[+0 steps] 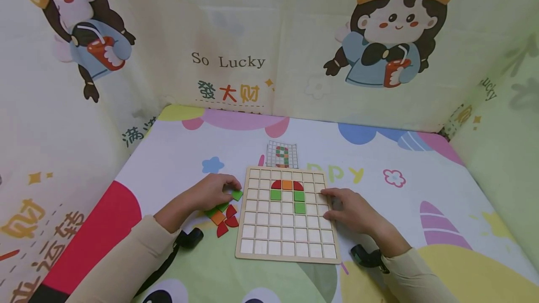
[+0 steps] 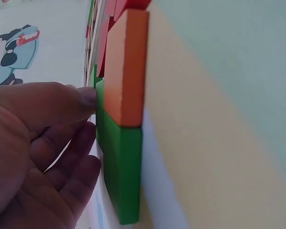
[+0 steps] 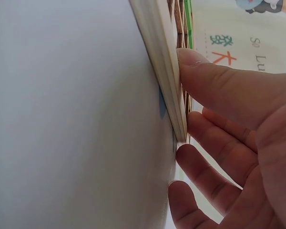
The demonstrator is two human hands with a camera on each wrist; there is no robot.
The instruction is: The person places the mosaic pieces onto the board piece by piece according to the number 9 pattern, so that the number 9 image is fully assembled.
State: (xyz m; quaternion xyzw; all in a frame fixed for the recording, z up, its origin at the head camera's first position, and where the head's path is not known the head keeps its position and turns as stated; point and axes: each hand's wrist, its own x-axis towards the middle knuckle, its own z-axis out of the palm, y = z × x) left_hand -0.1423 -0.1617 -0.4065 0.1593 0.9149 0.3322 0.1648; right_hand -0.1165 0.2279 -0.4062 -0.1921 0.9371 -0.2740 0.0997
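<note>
A wooden grid board (image 1: 269, 233) lies on the table. In its upper cells an orange square (image 1: 287, 184) sits between two red rounded pieces (image 1: 276, 184), with several green squares (image 1: 300, 207) below. My left hand (image 1: 210, 192) is left of the board, pinching a green square tile (image 1: 237, 195) at its fingertips. Under that hand lies a loose group: green tiles (image 2: 123, 176), an orange tile (image 2: 128, 71) and several red pieces (image 1: 231, 221). My right hand (image 1: 351, 209) touches the board's right rim (image 3: 164, 67) with thumb and fingertips, other fingers loosely bent.
Beyond the board's far edge lies a small printed grid card (image 1: 282, 155) with a coloured pattern. A patterned cloth (image 1: 396, 209) covers the table. Printed curtains (image 1: 294, 60) stand around the back and sides. Black wrist cameras (image 1: 191, 238) are strapped on both forearms.
</note>
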